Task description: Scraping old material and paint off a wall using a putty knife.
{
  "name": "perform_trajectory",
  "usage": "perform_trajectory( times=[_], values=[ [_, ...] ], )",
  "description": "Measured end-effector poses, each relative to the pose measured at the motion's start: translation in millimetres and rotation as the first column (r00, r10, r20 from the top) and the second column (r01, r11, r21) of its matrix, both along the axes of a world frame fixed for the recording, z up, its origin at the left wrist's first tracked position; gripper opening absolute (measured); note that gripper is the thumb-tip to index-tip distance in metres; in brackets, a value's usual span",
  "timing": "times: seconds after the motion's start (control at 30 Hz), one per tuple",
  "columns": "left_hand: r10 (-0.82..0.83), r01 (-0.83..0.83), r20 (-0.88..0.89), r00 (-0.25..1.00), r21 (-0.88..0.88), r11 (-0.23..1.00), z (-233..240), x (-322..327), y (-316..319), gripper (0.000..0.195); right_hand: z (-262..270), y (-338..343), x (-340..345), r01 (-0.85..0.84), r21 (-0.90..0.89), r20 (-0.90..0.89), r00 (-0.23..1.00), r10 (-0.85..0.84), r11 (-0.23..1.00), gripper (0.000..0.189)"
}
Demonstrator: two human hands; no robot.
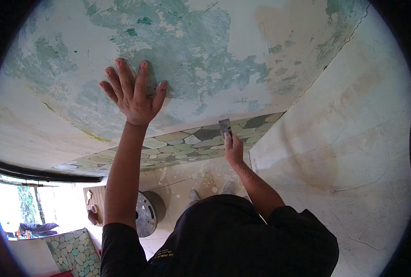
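My left hand [136, 93] rests with spread fingers against a plastered wall [247, 34], whose surface is patchy white and pale green. In my right hand [233, 149] is a flat scraper [225, 126] with a grey rectangular blade. Its handle is mostly hidden in my fist, and the blade points up towards the wall. Behind the scraper runs a band of stone-pattern tiles [172, 149] along the wall's lower part. Whether the blade touches the wall, I cannot tell.
A second wall [316, 149] meets this one at a cracked corner on the right. Below stands a round stool-like object [146, 214] with a spotted top, beside a slatted wooden surface [99, 200] holding a roll of tape [94, 208]. Pale flakes lie on the tiled floor [177, 183].
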State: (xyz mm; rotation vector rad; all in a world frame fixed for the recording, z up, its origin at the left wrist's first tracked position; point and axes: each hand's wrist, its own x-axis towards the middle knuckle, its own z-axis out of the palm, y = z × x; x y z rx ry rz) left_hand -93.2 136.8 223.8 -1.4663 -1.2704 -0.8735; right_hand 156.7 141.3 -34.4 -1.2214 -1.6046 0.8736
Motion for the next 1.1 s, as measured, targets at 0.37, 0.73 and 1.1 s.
perform_trajectory(
  times=[0.37,0.73,1.1],
  values=[
    [-0.008,0.008,0.003,1.0,-0.007,1.0,0.4,1.8,1.4,0.058,-11.6,12.1,1.7,0.034,0.032,0.003,0.999,-0.034,0.999,0.039],
    [-0.001,0.001,0.001,1.0,0.002,1.0,-0.3,-2.1,1.2,0.059,12.2,17.2,-6.0,0.02,0.083,0.008,1.0,-0.021,0.996,0.041],
    [-0.004,0.004,-0.002,1.0,-0.007,1.0,0.1,0.0,0.9,0.057,-11.8,12.5,2.8,0.055,0.014,0.027,0.998,-0.055,0.998,0.04]
  ],
)
